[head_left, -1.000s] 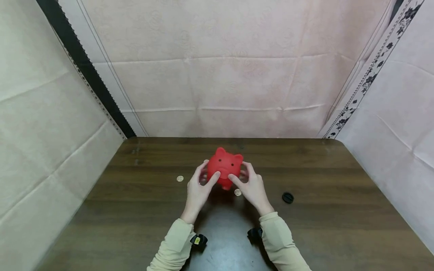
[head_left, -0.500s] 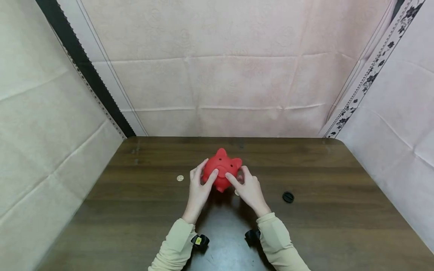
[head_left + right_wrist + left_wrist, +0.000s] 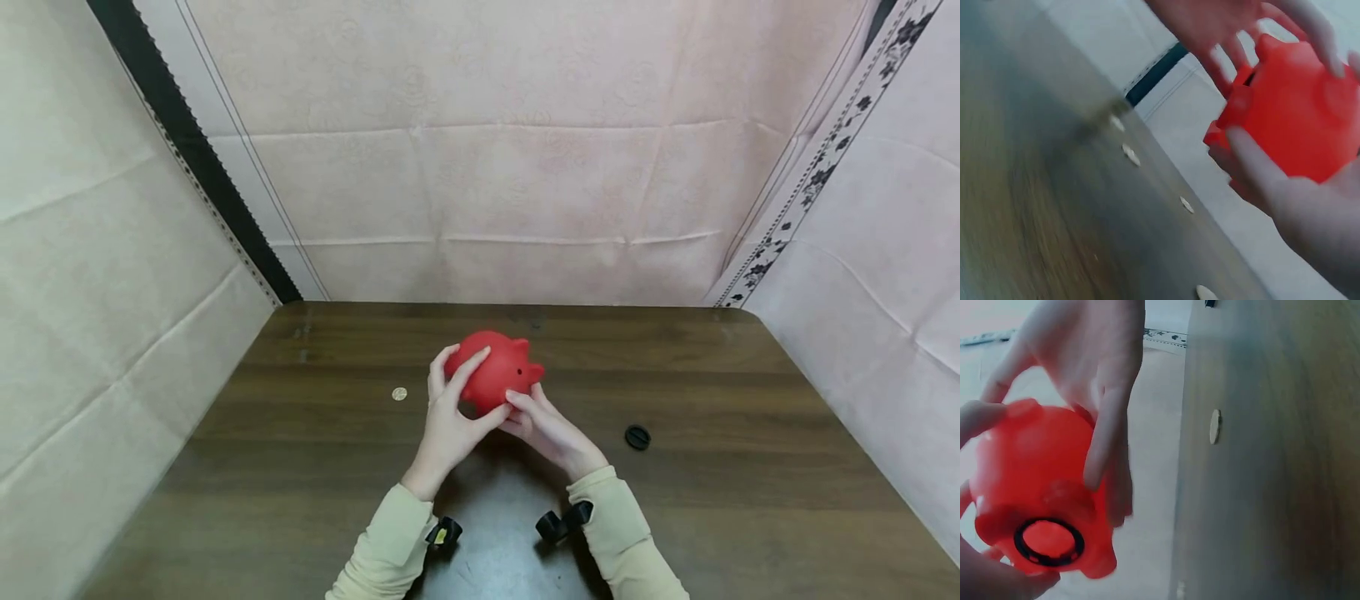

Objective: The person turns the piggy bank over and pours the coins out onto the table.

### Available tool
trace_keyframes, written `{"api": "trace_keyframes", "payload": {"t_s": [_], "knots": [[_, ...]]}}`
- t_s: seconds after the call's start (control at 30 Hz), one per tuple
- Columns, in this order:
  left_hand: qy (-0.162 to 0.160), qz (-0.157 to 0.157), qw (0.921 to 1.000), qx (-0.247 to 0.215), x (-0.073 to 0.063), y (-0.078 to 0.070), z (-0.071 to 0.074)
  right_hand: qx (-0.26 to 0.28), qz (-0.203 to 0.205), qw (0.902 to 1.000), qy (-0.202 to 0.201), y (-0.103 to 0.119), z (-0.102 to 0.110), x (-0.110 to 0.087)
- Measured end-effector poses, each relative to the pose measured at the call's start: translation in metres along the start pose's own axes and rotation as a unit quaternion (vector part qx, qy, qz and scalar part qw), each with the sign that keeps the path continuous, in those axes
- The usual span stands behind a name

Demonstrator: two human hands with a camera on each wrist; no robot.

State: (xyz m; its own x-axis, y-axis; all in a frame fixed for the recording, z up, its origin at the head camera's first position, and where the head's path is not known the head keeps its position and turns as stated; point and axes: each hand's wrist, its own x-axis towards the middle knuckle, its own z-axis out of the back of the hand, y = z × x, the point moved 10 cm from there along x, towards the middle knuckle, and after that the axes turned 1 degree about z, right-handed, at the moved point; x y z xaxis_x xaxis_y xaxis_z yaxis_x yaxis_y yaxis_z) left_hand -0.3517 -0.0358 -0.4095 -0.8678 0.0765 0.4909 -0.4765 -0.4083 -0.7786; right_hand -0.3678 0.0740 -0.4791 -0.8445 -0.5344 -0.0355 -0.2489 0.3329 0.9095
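Note:
Both hands hold a red piggy bank (image 3: pixel 497 367) up over the middle of the table. My left hand (image 3: pixel 455 417) grips its side, with fingers spread across the body. My right hand (image 3: pixel 551 433) supports it from below at the snout end, its thumb against the red surface. In the head view the pig lies on its side with its face to the right. The left wrist view shows a round opening with a black rim (image 3: pixel 1049 542) in the underside. A small black round cap (image 3: pixel 637 437) lies on the table to the right of my right hand.
A coin (image 3: pixel 400 393) lies on the brown wooden table (image 3: pixel 300 500), left of my hands. Several coins, one of them a coin (image 3: pixel 1130 154) near the middle, show on the table in the right wrist view. Pale cloth hangings (image 3: pixel 480 183) surround the table's back and sides.
The piggy bank has turned from facing me to facing right. My right hand has moved from its side to underneath; my left fingers have shifted further over the body.

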Motion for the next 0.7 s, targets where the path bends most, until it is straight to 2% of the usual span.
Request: {"api": "trace_keyframes", "payload": {"t_s": [0.17, 0.23, 0.33, 0.53, 0.7], "knots": [[-0.014, -0.062, 0.9948, 0.079, -0.006, -0.025, -0.006, 0.087, -0.017, 0.9956, 0.031, -0.005, 0.000, -0.007], [-0.022, -0.076, 0.9926, 0.092, -0.006, -0.031, -0.006, 0.094, -0.015, 0.9949, 0.033, -0.004, 0.002, -0.008], [-0.027, -0.083, 0.9918, 0.093, -0.006, -0.033, -0.006, 0.083, -0.010, 0.9962, 0.025, -0.003, 0.006, -0.006], [-0.026, -0.071, 0.9949, 0.067, -0.006, -0.026, -0.010, 0.044, 0.012, 0.9989, -0.001, 0.010, 0.016, -0.008], [-0.014, -0.015, 0.9998, 0.004, -0.004, -0.009, -0.010, -0.027, 0.069, 0.9968, 0.029, 0.039, 0.011, -0.016]]}}
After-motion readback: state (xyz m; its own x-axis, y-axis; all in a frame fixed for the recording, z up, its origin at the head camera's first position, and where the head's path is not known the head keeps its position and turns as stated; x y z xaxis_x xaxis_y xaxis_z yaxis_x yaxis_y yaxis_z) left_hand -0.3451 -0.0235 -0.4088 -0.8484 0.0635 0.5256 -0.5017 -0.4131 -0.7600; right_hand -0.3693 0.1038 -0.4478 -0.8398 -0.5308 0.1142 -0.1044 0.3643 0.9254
